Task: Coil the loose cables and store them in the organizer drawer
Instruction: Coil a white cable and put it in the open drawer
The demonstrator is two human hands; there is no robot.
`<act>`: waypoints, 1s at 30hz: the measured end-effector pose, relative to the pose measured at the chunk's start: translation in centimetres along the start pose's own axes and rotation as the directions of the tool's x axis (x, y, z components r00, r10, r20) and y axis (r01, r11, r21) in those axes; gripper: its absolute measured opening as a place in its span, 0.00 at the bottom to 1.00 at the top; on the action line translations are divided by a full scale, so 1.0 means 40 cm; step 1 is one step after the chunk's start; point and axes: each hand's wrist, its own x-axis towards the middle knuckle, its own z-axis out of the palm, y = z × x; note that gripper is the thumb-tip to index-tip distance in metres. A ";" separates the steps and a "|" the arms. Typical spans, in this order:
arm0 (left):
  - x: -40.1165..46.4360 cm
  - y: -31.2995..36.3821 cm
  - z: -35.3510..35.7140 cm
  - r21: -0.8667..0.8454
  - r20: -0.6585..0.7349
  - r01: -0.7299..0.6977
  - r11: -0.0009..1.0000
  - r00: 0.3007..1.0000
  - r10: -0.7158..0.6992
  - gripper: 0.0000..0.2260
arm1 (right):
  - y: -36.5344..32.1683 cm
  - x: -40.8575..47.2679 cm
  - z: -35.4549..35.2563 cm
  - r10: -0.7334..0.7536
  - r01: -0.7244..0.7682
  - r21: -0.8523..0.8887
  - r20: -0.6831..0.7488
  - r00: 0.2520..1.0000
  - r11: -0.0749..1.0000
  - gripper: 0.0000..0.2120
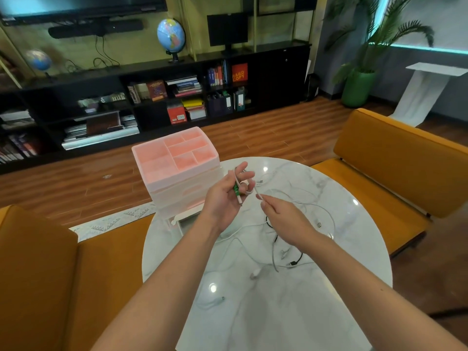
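My left hand (pixel 225 196) holds a white cable with a green plug (pixel 236 189) above the round marble table (pixel 329 287), fingers curled round a small loop of it. My right hand (pixel 283 216) pinches the same white cable (pixel 257 192) just to the right, between thumb and forefinger. The rest of that cable trails down onto the table. Several loose white, grey and black cables (pixel 283 252) lie tangled under and in front of my hands. The pink-white organizer (pixel 177 173) with drawers stands at the table's far left edge, its lowest drawer (pixel 186 220) pulled out slightly.
Orange sofas flank the table, one at the left (pixel 50 274) and one at the right (pixel 405 168). A white plug end (pixel 254 274) and another connector (pixel 222 298) lie near the table's front. A black bookshelf (pixel 152 97) lines the far wall.
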 end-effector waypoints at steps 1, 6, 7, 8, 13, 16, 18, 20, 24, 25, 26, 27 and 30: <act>0.001 0.001 0.005 0.024 -0.016 -0.024 0.999 1.000 0.024 0.18 | 0.003 -0.005 0.003 0.013 -0.013 0.029 0.012 1.000 0.999 0.18; 0.010 -0.006 0.027 0.313 -0.098 -0.106 0.944 0.985 0.143 0.19 | 0.006 -0.021 0.012 0.062 -0.065 0.103 0.024 0.998 0.993 0.14; 0.010 -0.009 0.029 0.405 -0.084 -0.114 0.907 0.983 0.161 0.20 | 0.002 -0.023 0.009 0.052 -0.055 0.107 0.029 0.998 0.993 0.15; 0.010 -0.011 0.032 0.488 -0.061 -0.118 0.865 0.984 0.169 0.19 | -0.001 -0.025 0.004 0.039 -0.042 0.103 0.034 0.999 0.994 0.15; 0.028 -0.033 0.015 0.797 0.046 -0.129 0.590 0.987 0.154 0.18 | -0.012 -0.020 -0.029 0.029 -0.043 0.116 0.119 0.992 0.992 0.13; 0.027 -0.039 0.002 0.917 0.097 -0.110 0.383 0.994 0.053 0.17 | -0.026 -0.017 -0.050 0.057 -0.086 0.127 0.211 0.976 0.988 0.11; 0.018 -0.036 -0.007 0.943 0.117 -0.105 0.316 0.993 -0.020 0.16 | -0.033 -0.012 -0.076 0.067 -0.091 0.088 0.246 0.967 0.992 0.12; 0.013 -0.031 -0.020 0.947 0.114 -0.086 0.310 0.991 -0.074 0.15 | -0.032 -0.003 -0.103 0.076 -0.093 0.061 0.237 0.969 0.994 0.15; 0.007 -0.022 -0.029 0.898 0.113 -0.038 0.438 0.983 -0.145 0.15 | -0.018 0.018 -0.124 0.039 -0.055 0.086 0.180 0.983 0.995 0.18; 0.005 -0.020 -0.026 0.884 0.107 -0.020 0.467 0.981 -0.161 0.17 | -0.015 0.022 -0.124 0.026 -0.045 0.103 0.176 0.984 0.994 0.16; 0.003 -0.017 -0.022 0.871 0.103 0.003 0.491 0.976 -0.189 0.18 | -0.012 0.026 -0.124 0.016 -0.037 0.118 0.172 0.985 0.992 0.14; 0.002 -0.013 -0.018 0.860 0.103 0.028 0.510 0.968 -0.227 0.18 | -0.009 0.029 -0.125 0.010 -0.032 0.133 0.167 0.986 0.991 0.12; -0.001 -0.007 -0.012 0.821 0.076 0.114 0.560 0.949 -0.305 0.18 | 0.004 0.037 -0.125 -0.012 -0.017 0.182 0.158 0.987 0.983 0.08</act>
